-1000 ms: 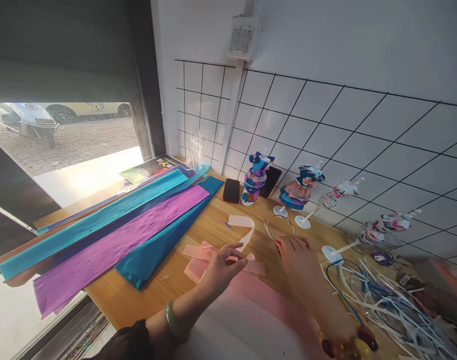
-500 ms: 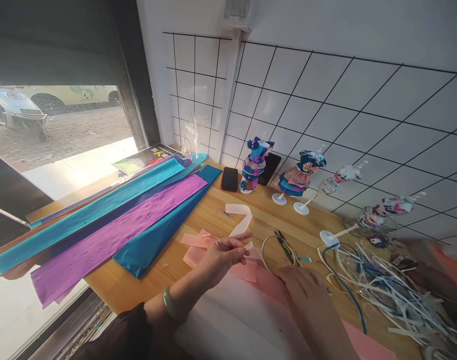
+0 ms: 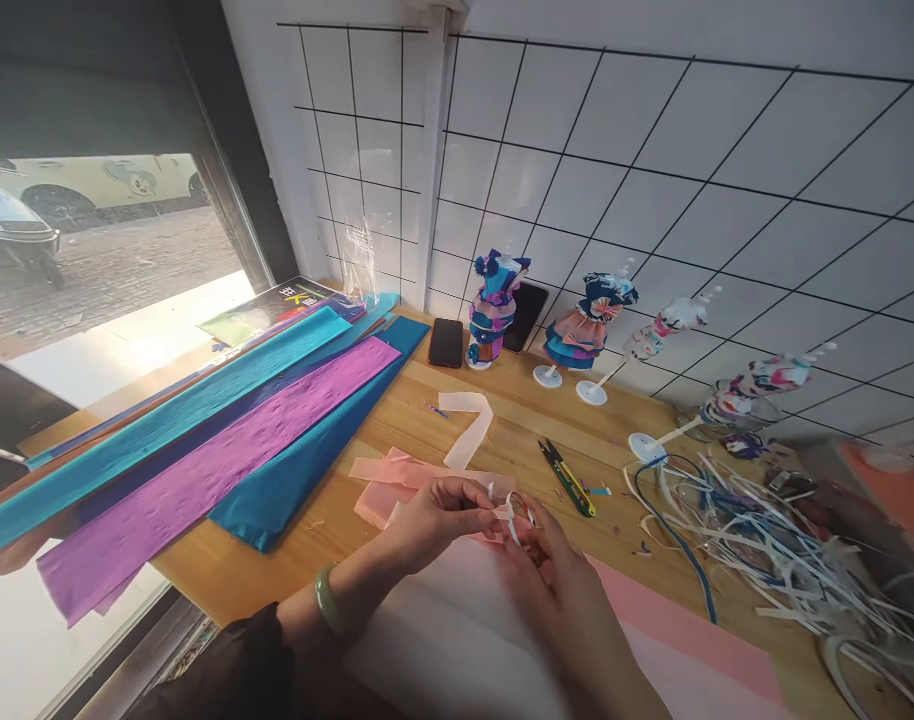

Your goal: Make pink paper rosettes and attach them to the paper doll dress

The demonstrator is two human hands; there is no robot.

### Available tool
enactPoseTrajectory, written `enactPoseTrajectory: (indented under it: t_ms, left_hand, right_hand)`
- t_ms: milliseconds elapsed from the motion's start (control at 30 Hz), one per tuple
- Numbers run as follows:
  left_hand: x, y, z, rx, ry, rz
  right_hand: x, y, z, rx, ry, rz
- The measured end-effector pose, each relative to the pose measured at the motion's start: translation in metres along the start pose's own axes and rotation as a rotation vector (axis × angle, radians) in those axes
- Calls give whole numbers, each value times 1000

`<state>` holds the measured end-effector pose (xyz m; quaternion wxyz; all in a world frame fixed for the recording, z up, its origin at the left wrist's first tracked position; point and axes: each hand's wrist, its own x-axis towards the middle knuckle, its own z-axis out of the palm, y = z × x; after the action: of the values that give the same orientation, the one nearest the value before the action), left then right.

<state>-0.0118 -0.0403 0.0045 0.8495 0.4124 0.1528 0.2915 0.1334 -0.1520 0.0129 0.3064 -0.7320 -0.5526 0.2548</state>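
Over the pink paper [image 3: 697,620], my left hand [image 3: 446,515] pinches a small pale pink piece [image 3: 504,512]. My right hand [image 3: 551,560] is closed on a thin white strip [image 3: 512,532], which loops beside that piece. Both hands almost meet. Peach paper pieces [image 3: 386,483] lie behind my left hand, and a bent pale strip [image 3: 468,430] is farther back. A green and black cutter [image 3: 569,480] rests on the table beyond my right hand.
Small dressed mannequins on white stands [image 3: 592,392] line the tiled wall. A dark phone [image 3: 446,343] lies near them. Long purple paper [image 3: 224,475] and teal paper [image 3: 277,510] cover the left side; tangled strips [image 3: 772,550] lie at right.
My right hand has lifted from the table beside the cutter and come over to my left hand, bringing the white strip with it. The camera view has shifted slightly.
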Motion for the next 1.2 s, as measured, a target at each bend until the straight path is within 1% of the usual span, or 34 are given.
enactPoseTrajectory:
  t_ms: [133,233,300,433,500,567,667,767,867,1033,1100,1200]
  left_hand:
    - [0,-2,1,0,-16,-23]
    - [0,-2,2,-30,-30,-20]
    - [-1,-2,2,-38,-25,-8]
    - [0,-1,3,-40,-23,10]
    - [1,-1,1,-27,-16,11]
    - [3,-2,-3,-8,32,12]
    - [6,-4,-8,30,167,19]
    - [7,-4,-9,160,264,32]
    - [4,-4,-2,370,297,86]
    - [-5,-3,16,767,307,217]
    - [-7,-3,21,837,296,240]
    - [-8,-4,23,864,285,250]
  right_hand:
    - [0,-4,3,122,-14,-33]
    - [0,-8,8,260,-20,-5]
    - [-1,-9,11,341,-1,25]
    - [-2,-10,11,366,67,86]
    - [-3,-10,9,345,76,85]
    - [-3,-9,6,324,90,54]
    - [-3,-8,4,285,116,-3]
    - [-3,-8,4,265,136,-63]
    - [-4,-8,8,306,159,-102]
    - [-4,-6,13,442,140,-33]
    - [-3,-6,14,478,141,-6]
    - [-2,-5,15,523,151,20]
